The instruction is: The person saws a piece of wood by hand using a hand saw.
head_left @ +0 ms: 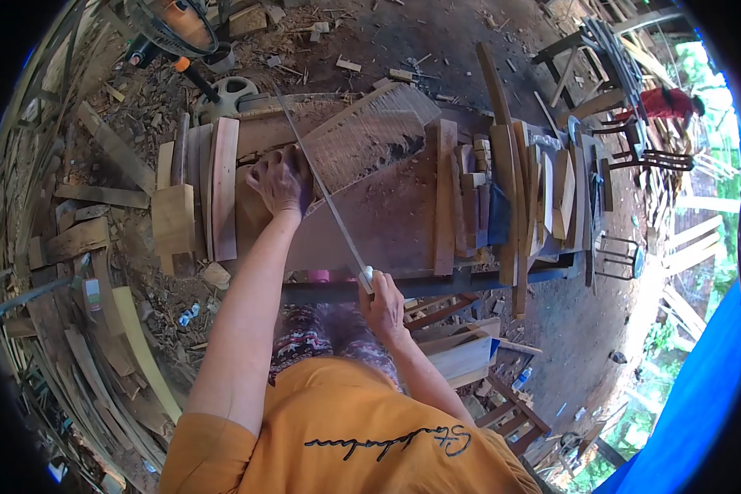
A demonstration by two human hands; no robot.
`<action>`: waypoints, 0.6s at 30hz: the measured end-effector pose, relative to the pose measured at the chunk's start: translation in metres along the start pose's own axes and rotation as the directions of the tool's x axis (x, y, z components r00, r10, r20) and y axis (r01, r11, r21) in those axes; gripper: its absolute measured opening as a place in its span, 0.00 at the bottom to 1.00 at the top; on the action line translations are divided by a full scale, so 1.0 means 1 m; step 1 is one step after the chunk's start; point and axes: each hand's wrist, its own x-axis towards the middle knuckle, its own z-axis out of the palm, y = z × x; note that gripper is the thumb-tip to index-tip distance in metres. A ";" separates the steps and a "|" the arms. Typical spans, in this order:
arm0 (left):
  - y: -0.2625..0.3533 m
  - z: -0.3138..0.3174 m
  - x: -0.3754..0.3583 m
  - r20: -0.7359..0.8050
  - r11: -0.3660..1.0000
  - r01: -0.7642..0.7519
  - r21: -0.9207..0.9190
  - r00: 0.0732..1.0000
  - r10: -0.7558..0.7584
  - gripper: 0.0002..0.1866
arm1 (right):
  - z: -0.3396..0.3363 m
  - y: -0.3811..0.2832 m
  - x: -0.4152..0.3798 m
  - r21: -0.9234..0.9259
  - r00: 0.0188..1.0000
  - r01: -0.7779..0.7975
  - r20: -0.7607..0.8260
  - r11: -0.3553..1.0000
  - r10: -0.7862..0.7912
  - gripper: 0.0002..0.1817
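A rough wooden board (366, 148) with a ragged, bark-like edge lies slantwise on the workbench (362, 235). My left hand (280, 179) presses on its left part, fingers bent and spread over the wood. In my right hand (383, 309), near the front edge of the bench, is the white handle of a handsaw (328, 198). Its long blade, seen nearly edge-on, crosses the board just right of my left hand and points away to the upper left. My right fingers are wrapped round the handle.
Cut wood pieces (477, 193) stand in rows on the right of the bench, with upright planks (225, 189) at its left. A fan (177, 29) stands at the far left. Offcuts litter the ground. A person in red (667, 104) is at the far right, beside metal chairs.
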 end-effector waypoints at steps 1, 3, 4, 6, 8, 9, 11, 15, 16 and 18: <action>0.001 -0.002 0.000 0.009 1.000 0.008 0.017 1.000 -0.009 0.13 | 0.000 0.001 0.000 0.010 1.000 -0.006 0.002 1.000 0.006 0.15; -0.003 0.003 0.000 -0.019 0.999 -0.016 0.033 1.000 0.017 0.13 | 0.000 0.000 0.002 0.023 1.000 -0.019 0.007 1.000 0.019 0.15; -0.004 0.005 0.000 -0.055 0.998 -0.034 0.048 0.998 0.037 0.13 | -0.001 -0.002 0.004 0.030 0.999 -0.045 0.015 0.999 0.044 0.15; -0.001 0.003 0.002 -0.032 0.998 -0.026 0.055 0.999 0.028 0.13 | 0.001 -0.002 0.014 0.038 0.997 -0.074 0.032 0.997 0.073 0.14; 0.002 -0.001 0.000 -0.006 0.998 -0.017 0.059 1.000 0.018 0.13 | 0.012 -0.003 0.034 0.060 0.998 -0.065 0.018 0.996 0.064 0.13; 0.003 0.000 0.000 -0.008 0.998 -0.019 0.066 1.000 0.020 0.13 | 0.015 -0.003 0.041 0.060 0.998 -0.067 0.021 0.996 0.065 0.13; -0.001 0.001 0.001 -0.012 0.997 -0.020 0.078 1.000 0.021 0.13 | 0.019 -0.006 0.050 0.082 0.997 -0.076 0.010 0.994 0.075 0.12; 0.007 -0.008 0.004 0.037 0.999 0.001 0.044 0.999 -0.002 0.14 | 0.001 -0.013 0.023 0.154 0.994 -0.103 -0.009 0.983 0.105 0.11; 0.011 -0.013 0.004 0.084 0.999 0.033 0.042 0.996 -0.036 0.14 | -0.004 -0.015 0.017 0.158 0.990 -0.136 -0.020 0.978 0.141 0.11; 0.002 0.000 0.001 0.003 0.997 0.001 0.080 1.000 -0.001 0.13 | 0.001 -0.017 0.019 0.181 0.987 -0.160 -0.004 0.970 0.163 0.11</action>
